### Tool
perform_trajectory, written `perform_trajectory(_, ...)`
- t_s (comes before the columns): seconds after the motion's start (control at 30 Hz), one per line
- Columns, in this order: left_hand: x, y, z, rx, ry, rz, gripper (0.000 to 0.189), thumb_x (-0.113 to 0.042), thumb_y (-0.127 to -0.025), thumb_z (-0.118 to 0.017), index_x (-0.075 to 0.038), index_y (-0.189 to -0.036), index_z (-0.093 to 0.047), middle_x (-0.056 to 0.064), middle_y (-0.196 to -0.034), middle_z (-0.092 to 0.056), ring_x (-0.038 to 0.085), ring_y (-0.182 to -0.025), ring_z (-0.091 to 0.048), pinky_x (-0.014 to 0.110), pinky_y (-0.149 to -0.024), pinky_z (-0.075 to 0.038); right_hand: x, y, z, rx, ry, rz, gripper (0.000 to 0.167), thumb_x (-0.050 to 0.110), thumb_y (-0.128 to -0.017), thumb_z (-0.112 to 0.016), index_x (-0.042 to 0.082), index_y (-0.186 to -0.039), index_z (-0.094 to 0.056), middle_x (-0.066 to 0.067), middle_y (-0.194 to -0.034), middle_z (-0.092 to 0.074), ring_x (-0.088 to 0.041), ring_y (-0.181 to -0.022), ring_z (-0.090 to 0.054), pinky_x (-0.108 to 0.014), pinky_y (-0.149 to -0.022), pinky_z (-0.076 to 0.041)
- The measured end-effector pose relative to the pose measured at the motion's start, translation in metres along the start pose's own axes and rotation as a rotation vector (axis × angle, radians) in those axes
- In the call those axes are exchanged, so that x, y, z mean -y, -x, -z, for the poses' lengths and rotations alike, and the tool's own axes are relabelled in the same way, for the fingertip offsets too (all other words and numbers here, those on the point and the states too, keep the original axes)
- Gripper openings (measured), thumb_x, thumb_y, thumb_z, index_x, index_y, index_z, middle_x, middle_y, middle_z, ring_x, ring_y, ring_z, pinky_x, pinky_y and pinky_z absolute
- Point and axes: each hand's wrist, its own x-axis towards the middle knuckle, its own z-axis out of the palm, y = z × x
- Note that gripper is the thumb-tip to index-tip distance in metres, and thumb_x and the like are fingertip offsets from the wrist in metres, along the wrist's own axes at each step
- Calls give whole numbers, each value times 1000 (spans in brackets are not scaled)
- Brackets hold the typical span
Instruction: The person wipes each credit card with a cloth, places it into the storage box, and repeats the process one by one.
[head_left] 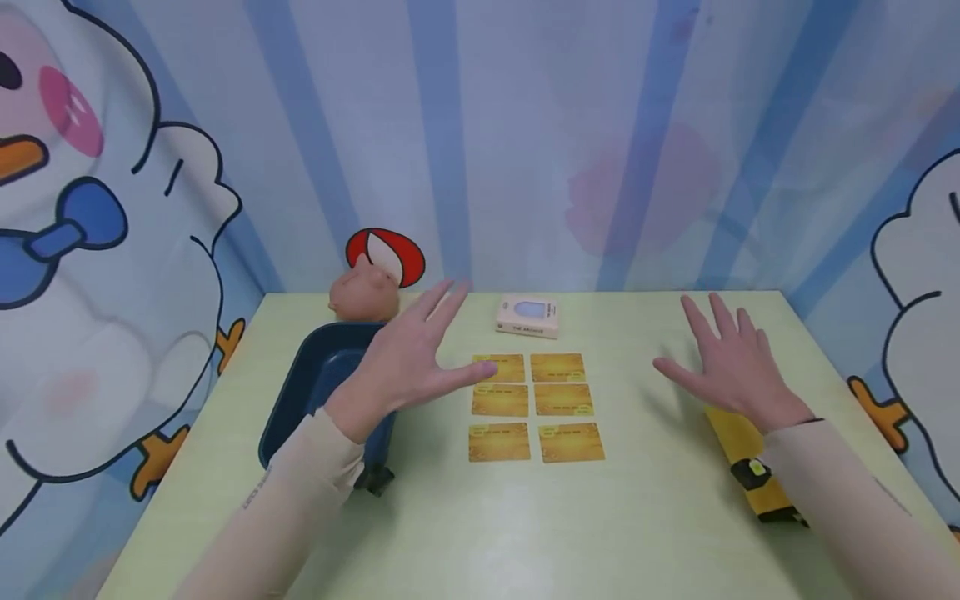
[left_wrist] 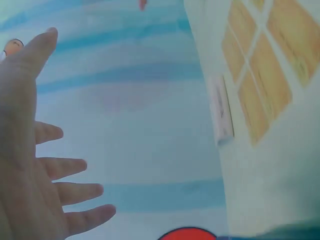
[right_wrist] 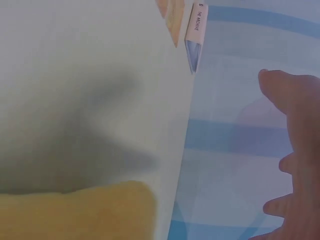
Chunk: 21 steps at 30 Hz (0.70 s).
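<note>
My left hand (head_left: 401, 354) hovers over the right side of a dark blue tray (head_left: 296, 392), its fingers spread and holding nothing. In the head view its thumb overlaps one of several gold cards (head_left: 498, 442), which lie in two columns on the table. My right hand (head_left: 738, 371) is raised too, fingers apart, above a yellow item with black parts (head_left: 727, 433), partly hidden by the hand and sleeve. The left wrist view shows the left palm (left_wrist: 25, 185) with extended fingers. In the right wrist view the right hand (right_wrist: 305, 150) stays apart from the yellow item (right_wrist: 80, 215).
A small pale pink box (head_left: 527, 317) marked "THE ARCHIVE" lies behind the cards. A pinkish pig-shaped figure (head_left: 363, 296) sits behind the tray. A small black object (head_left: 375, 479) shows at the tray's near end. Printed cloth (head_left: 510, 150) surrounds the table (head_left: 525, 525).
</note>
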Motion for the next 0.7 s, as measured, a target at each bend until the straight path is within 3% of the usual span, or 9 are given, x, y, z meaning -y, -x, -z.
perform_trajectory(0.2,-22,25,-11,-16,99,-50,95,-66,-87,-72,-17,-162,-41,8,-161,-48,29,-140,-53,53,-102,-56,-13,28,-16,25,3,-14,107,70,-94,-61,7,-168,-15,-40,-165,-14,-76,-138,-20,-86,-108,-18)
perform_trajectory(0.4,-39,44,-34,27,182,-47,77,-55,-92,-74,-15,-154,-53,8,-150,-59,29,-135,-58,51,-104,-55,-31,55,-26,95,24,-73,110,74,-95,-57,6,-168,-12,-44,-162,-12,-77,-133,-23,-88,-101,-25)
perform_trajectory(0.6,-38,56,-61,49,241,-14,60,-39,-95,-78,-9,-144,-63,10,-141,-67,30,-129,-64,49,-105,-54,-37,75,-28,190,3,-159,115,80,-93,-53,4,-167,-10,-49,-159,-7,-80,-130,-22,-91,-95,-27)
perform_trajectory(0.7,-31,57,-73,55,266,15,58,-33,-93,-81,-8,-142,-64,11,-139,-68,32,-129,-63,49,-106,-53,-41,82,-30,212,-16,-187,117,80,-92,-55,2,-166,-10,-51,-157,-6,-81,-126,-24,-89,-89,-34)
